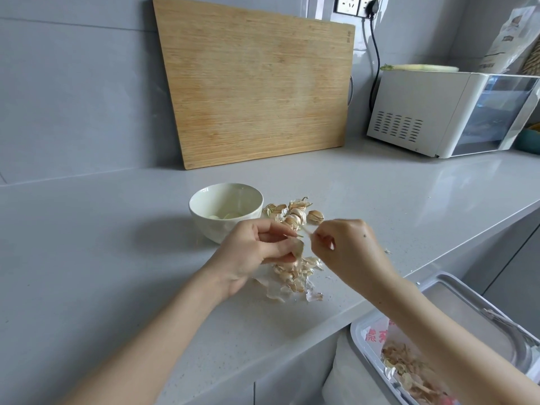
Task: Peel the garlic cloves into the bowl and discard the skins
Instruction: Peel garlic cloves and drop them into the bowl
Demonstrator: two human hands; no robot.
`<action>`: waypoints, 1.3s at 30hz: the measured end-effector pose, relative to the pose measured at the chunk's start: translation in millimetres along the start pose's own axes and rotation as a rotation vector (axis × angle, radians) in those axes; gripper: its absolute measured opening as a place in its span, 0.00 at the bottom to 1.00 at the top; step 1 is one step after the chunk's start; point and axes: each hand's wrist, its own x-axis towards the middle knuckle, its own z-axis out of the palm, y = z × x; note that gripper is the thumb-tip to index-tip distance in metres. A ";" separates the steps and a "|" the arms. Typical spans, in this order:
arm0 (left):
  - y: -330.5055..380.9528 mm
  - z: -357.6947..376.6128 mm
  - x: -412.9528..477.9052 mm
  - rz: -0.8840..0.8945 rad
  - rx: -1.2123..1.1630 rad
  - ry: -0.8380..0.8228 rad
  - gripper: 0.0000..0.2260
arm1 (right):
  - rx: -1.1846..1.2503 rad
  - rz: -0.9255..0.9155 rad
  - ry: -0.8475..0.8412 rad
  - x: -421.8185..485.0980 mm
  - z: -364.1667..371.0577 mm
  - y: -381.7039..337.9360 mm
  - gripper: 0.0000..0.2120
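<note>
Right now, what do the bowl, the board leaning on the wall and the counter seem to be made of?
The bowl looks like glazed ceramic: cream, smooth, softly shiny. The board looks like bamboo or wood, matte, with fine straight grain. The counter seems polished stone or quartz composite: pale grey, finely speckled, reflecting light.

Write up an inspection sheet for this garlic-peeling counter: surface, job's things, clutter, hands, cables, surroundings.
Surface: grey countertop, with small flecks near the front edge.
Job's things: white bowl holds a few peeled cloves; unpeeled cloves lie right of it; skin pile lies on the counter below the hands; bin below the counter edge holds skins.
Clutter: stray skin fleck right of the right hand.
Hands: left hand grips a clove; right hand pinches a strip of skin coming off it.
Cables: black cord runs from the wall socket down behind the oven.
Surroundings: wooden cutting board leans on the wall; white oven at right.
</note>
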 end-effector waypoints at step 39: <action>-13.1 4.0 10.3 0.126 0.350 0.205 0.09 | 0.725 0.256 0.065 -14.9 1.0 -25.7 0.06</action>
